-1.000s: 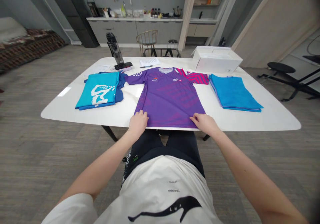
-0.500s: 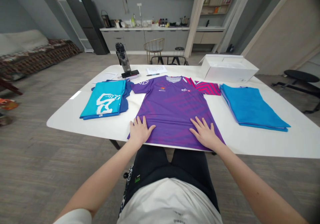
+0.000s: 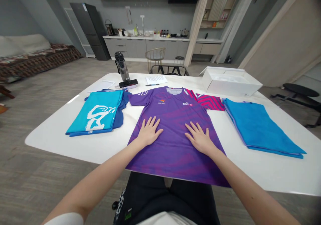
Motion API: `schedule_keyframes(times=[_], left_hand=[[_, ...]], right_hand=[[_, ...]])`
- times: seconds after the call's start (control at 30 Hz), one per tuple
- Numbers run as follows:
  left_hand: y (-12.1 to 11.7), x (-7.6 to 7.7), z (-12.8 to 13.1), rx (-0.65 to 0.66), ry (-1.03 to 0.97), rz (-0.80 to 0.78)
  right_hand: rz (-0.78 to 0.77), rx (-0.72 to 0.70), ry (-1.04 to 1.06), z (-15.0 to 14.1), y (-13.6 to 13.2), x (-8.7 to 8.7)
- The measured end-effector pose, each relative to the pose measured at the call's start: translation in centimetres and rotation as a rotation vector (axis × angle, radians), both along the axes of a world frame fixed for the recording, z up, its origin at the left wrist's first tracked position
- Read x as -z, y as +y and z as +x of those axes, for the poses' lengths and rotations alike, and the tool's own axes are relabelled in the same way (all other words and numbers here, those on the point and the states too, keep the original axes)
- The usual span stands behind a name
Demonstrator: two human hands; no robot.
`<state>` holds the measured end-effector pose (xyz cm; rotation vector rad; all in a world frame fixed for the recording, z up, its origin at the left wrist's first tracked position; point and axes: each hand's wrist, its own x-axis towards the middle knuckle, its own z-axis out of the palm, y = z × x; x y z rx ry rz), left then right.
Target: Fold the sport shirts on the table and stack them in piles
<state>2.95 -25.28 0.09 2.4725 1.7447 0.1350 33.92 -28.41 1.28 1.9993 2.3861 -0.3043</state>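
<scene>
The purple shirt (image 3: 174, 139) lies spread out, front side up, on the white table (image 3: 57, 141) directly before you, its collar pointing away from you and its hem along the table's near edge. Your left hand (image 3: 149, 133) rests palm down on the left half of the shirt's body, fingers fanned and gripping nothing. Your right hand (image 3: 200, 139) lies likewise on the right half, fingers spread and free of any grasp, with a strip of purple fabric between the two. Faint creases cross the cloth around your hands. Just beyond the plain purple sleeve on your left sits a stack of folded clothes (image 3: 99, 113), turquoise on top with white lettering. On your right, the pink-striped sleeve reaches the edge of a folded blue garment (image 3: 260, 124). Farther back on the table you have a black device with a clear body (image 3: 122, 69), a pen (image 3: 152, 84) near a printed sheet (image 3: 157, 79), and a white box (image 3: 229, 84) at the right.
</scene>
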Motion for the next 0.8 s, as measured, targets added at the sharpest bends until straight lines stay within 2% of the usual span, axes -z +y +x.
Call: schedule_keyframes(times=[0.1,0.17,0.27,0.37,0.47,0.57,0.7,0.8], left_hand=[[0.9,-0.2,0.3,-0.029,-0.018,0.022],[3.3,-1.0,0.5,-0.084,-0.017,0.049],[8.7,-2.4,0.4,-0.210,-0.018,0.108],[14.7,-3.1,-0.7,-0.400,-0.020,0.102],[19.6,-2.8,-2.3,-0.511,-0.005,-0.058],[23.0,-1.9,-3.7,-0.548,0.004,-0.146],[26.1,-0.9,-4.8,-0.543,-0.018,-0.149],[27.7,-0.9,-5.3,-0.548,-0.017,-0.146]], right_hand=[[0.045,-0.014,0.030,0.1,1.2,0.2],[0.091,-0.017,0.061,0.1,3.5,0.1],[0.145,0.036,0.108,0.5,8.7,0.0],[0.170,0.160,0.124,2.0,14.5,-0.1],[0.187,0.316,0.117,4.2,19.4,-0.1],[0.123,0.420,0.102,6.5,22.9,0.3],[-0.007,0.437,0.061,8.4,25.6,1.3],[-0.027,0.431,0.045,9.2,27.0,1.5]])
